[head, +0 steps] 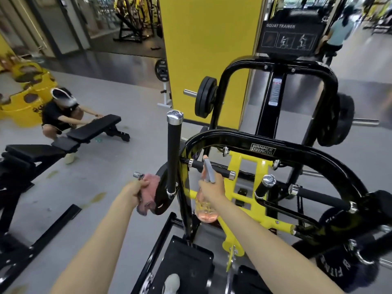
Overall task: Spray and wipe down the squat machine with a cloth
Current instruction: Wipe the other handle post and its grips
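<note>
Right hand [212, 189] is wrapped round the pink spray bottle [206, 213], which sits dead centre. Its long axis runs 6 to 12 o'clock, grey nozzle end up top against the squat machine [263, 148] crossbar [222, 171]. At its 9 o'clock, left hand [135, 190] clamps the pink cloth [149, 194] by a chrome peg [138, 175].

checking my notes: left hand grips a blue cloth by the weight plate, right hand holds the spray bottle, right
Not quite: the cloth in the left hand is pink, not blue, as the head view shows. The right hand does hold the spray bottle.
</note>
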